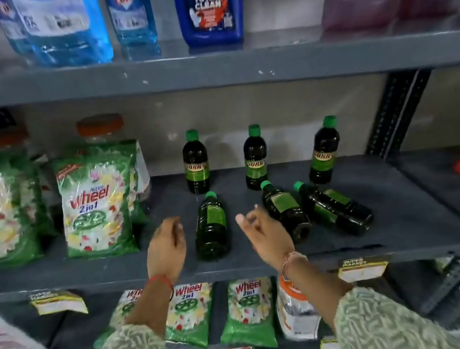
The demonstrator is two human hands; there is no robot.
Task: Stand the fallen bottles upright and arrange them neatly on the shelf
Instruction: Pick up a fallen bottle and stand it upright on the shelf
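On the grey middle shelf (403,210), three dark green bottles with green caps stand upright at the back: a left one (196,164), a middle one (255,159) and a right one (324,153). In front of them lie three fallen bottles, caps pointing away from me: one (212,229) near the centre, one (286,213) to its right, one (336,210) furthest right. My left hand (166,247) hovers just left of the centre fallen bottle, fingers curled, holding nothing. My right hand (262,231) is between the centre and second fallen bottles, fingers loosely apart and empty.
Green detergent packets (97,206) stand at the left of the same shelf, with orange-lidded jars (99,127) behind. Blue cleaner bottles (209,7) fill the shelf above. More detergent packets (189,311) lie on the shelf below. A perforated metal upright (396,114) bounds the right side.
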